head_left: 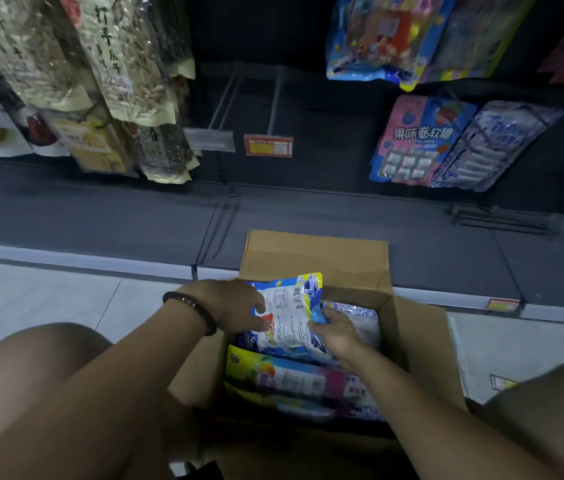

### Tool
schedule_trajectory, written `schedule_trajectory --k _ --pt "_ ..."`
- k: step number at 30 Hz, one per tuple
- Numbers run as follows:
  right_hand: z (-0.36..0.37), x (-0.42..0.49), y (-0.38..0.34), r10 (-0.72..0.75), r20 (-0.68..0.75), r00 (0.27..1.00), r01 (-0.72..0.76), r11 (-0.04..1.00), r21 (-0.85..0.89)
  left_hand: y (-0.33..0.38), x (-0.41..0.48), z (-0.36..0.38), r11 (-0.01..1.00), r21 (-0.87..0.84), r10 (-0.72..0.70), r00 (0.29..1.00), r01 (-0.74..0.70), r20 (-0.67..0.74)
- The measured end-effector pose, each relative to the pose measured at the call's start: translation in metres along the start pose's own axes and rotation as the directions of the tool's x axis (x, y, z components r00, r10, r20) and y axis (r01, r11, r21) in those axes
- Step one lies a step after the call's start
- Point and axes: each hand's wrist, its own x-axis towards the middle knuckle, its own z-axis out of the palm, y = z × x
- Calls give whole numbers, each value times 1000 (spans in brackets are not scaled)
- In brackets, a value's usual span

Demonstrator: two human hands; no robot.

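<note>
Firmly pinched the candy bag [287,310] between left grip [235,306] and right grip [336,330], both grasping it, with the cardboard box [315,254] just beneath.

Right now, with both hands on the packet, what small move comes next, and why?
Probably lift the packet straight up out of the box. The left hand and right hand already grip its two side edges, it lies on top of the other packets, and the hooks above the red tag hang bare.
</note>
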Motion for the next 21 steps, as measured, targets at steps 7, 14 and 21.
schedule_trajectory --k 7,14,21 --pt "-46 -58 -43 -374 -70 925 367 925 -96 3 -2 2 878 -476 -65 973 -49 -219" --pt "-64 -110 -60 -908 -76 413 667 358 -654 30 -18 -13 -3 -1000 45 999 -10 -11" --pt "-80 -121 -59 -937 184 298 785 130 -605 47 -11 -6 123 -965 -88 966 -231 -242"
